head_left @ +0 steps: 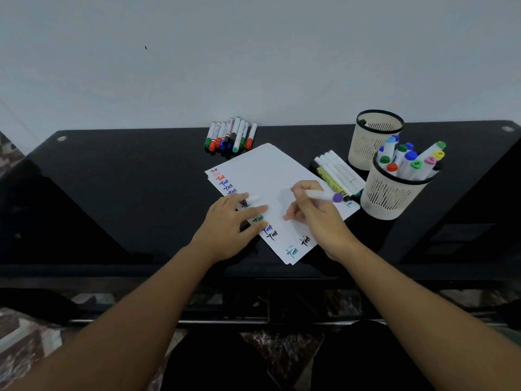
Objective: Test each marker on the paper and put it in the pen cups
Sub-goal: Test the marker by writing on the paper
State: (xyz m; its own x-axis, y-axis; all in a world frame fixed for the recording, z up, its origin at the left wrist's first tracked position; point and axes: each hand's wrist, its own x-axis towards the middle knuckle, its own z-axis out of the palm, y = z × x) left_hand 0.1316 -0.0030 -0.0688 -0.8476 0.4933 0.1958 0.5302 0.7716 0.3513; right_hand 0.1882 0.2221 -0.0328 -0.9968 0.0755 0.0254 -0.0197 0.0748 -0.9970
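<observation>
Right hand: the right hand (315,213) has its fingers curled round a white marker with a purple end (324,195), the barrel lying across the knuckles and the purple end pointing right; its writing tip is hidden under the fingers, over the middle of the paper.
Left hand: the left hand (231,218) lies on the left edge of the paper (267,170), fingers fairly straight; a small white piece with purple on it (249,200) peeks out from under the fingertips, probably the marker's cap, though I cannot tell whether the fingers pinch it or merely rest on it.
Paper: a small stack of white sheets on the black table (112,179), with a column of coloured test scribbles (225,182) running down its left edge and a few more along the near edge.
Done: the near pen cup (394,193), at the right, is already crowded with capped markers, which suggests many have been tested.
In hand: judging by the grip, the purple marker is being tested or is about to be.
Left: a row of markers (231,135) at the far side of the table and another group of white markers (338,173) between paper and cups look untested.
Far pen cup: the far pen cup (377,136) looks nearly empty.
Progress: roughly midway, as a judgement.
</observation>
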